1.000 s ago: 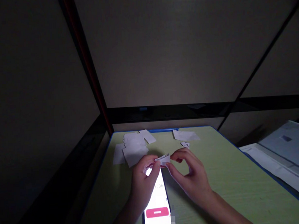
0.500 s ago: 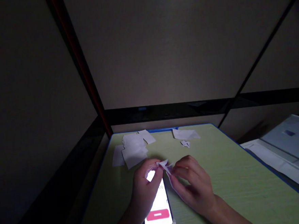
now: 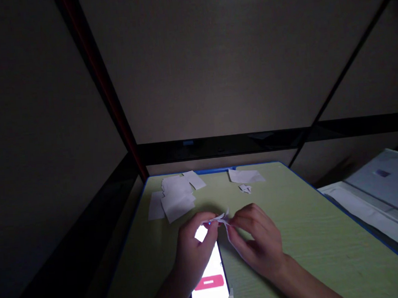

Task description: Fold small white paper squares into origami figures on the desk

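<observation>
in the head view, the left hand [image 3: 195, 247] pinches a small folded piece of white paper [image 3: 220, 218] between thumb and fingers, and the right hand [image 3: 258, 240] grips the other side of that same piece, its thumb and fingertips closed close together. the folded paper sits between the two hands, raised over the top end of a lit smartphone with a white screen and a red button [image 3: 209, 275]. the phone lies below and between the hands, partly covered by the left one, on a pale green counter with a blue edge [image 3: 314, 231].

beyond the left hand lies a cluster of overlapping white paper sheets [image 3: 178, 198], with a white rectangular slip [image 3: 195, 179] at its far right corner. beyond the right hand is a small folded white paper shape [image 3: 245, 189], and just past it a flat white paper sheet [image 3: 246, 176]. well to the right of the right hand, beside the counter, is a pale, flat-sided object like an open box [image 3: 386, 190]; what it is exactly cannot be told.
</observation>
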`<state>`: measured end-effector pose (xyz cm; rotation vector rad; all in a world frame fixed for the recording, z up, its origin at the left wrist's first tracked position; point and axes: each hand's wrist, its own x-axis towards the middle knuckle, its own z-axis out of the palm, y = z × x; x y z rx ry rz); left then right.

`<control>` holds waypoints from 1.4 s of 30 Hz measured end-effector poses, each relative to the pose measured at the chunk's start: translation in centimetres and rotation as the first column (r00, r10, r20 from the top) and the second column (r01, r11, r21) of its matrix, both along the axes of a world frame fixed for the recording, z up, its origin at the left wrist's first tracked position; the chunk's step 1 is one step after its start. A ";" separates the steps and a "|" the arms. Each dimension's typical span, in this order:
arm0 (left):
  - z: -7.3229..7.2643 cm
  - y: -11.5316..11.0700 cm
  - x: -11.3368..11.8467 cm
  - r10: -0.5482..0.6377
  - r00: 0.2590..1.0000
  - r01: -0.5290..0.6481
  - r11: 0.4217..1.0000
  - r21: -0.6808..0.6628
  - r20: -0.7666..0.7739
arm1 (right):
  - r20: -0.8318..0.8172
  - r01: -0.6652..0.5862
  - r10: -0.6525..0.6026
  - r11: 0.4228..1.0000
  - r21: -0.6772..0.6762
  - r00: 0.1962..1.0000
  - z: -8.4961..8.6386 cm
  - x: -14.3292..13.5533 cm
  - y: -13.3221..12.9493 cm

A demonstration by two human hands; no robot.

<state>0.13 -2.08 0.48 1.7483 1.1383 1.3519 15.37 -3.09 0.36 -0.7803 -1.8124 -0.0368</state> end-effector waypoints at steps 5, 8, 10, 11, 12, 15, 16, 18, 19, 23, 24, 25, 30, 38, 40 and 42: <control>0.1 -0.1 0.1 0.032 0.998 -0.031 0.999 0.021 -0.049 | -0.010 0.000 0.000 1.000 -0.010 1.000 0.1 0.0 0.1; 0.1 -0.2 0.2 0.025 1.000 -0.026 0.999 -0.037 -0.016 | -0.001 0.027 -0.027 1.000 -0.006 1.000 0.1 0.0 0.3; 0.2 -0.2 0.4 0.015 1.000 -0.013 0.995 -0.096 0.021 | 0.008 0.041 -0.041 0.999 -0.006 0.999 0.0 0.0 0.4; 0.2 -0.1 0.5 0.009 0.999 -0.003 0.991 -0.131 0.045 | 0.015 0.045 -0.045 0.999 -0.008 0.999 -0.1 0.0 0.4; 0.3 -0.1 0.6 -0.001 0.997 0.013 0.986 -0.167 0.072 | 0.024 0.049 -0.048 0.999 -0.009 0.999 -0.2 0.0 0.5; 0.5 0.0 0.7 -0.036 0.986 0.077 0.964 -0.256 0.162 | 0.070 0.066 -0.065 0.998 -0.004 0.995 -0.3 0.1 0.6; 0.5 0.0 0.7 -0.048 0.981 0.099 0.957 -0.272 0.189 | 0.088 0.071 -0.070 0.997 -0.003 0.994 -0.3 0.2 0.6; 0.5 0.1 0.7 -0.065 0.972 0.132 0.946 -0.295 0.227 | 0.121 0.075 -0.073 0.997 -0.008 0.990 -0.3 0.3 0.6; 0.6 0.1 0.7 -0.068 0.968 0.141 0.943 -0.301 0.241 | 0.137 0.072 -0.070 0.997 -0.011 0.988 -0.2 0.3 0.6; 0.7 0.2 0.5 -0.044 0.964 0.128 0.940 -0.317 0.261 | 0.187 0.062 -0.058 0.998 -0.018 0.981 -0.2 0.3 0.6; 0.8 0.2 0.5 -0.034 0.965 0.118 0.942 -0.314 0.260 | 0.198 0.062 -0.056 0.998 -0.023 0.979 -0.2 0.3 0.6; 0.8 0.2 0.4 -0.027 0.965 0.111 0.944 -0.312 0.261 | 0.207 0.062 -0.056 0.998 -0.026 0.977 -0.2 0.3 0.6; 0.6 0.5 0.5 -0.030 0.950 0.137 0.934 -0.329 0.310 | 0.222 0.061 -0.051 0.997 -0.039 0.974 -0.1 0.2 0.7; 0.6 0.7 0.5 0.025 0.951 0.090 0.930 -0.356 0.307 | -0.109 0.050 -0.083 0.960 -0.276 0.991 0.3 0.1 0.6; 0.7 0.7 0.4 0.031 0.953 0.079 0.934 -0.347 0.301 | -0.226 0.019 -0.135 0.892 -0.452 0.965 0.2 0.0 0.8; 0.8 0.7 0.4 0.027 0.952 0.081 0.938 -0.336 0.305 | -0.279 -0.087 -0.114 0.782 -0.618 0.954 0.1 -0.1 1.1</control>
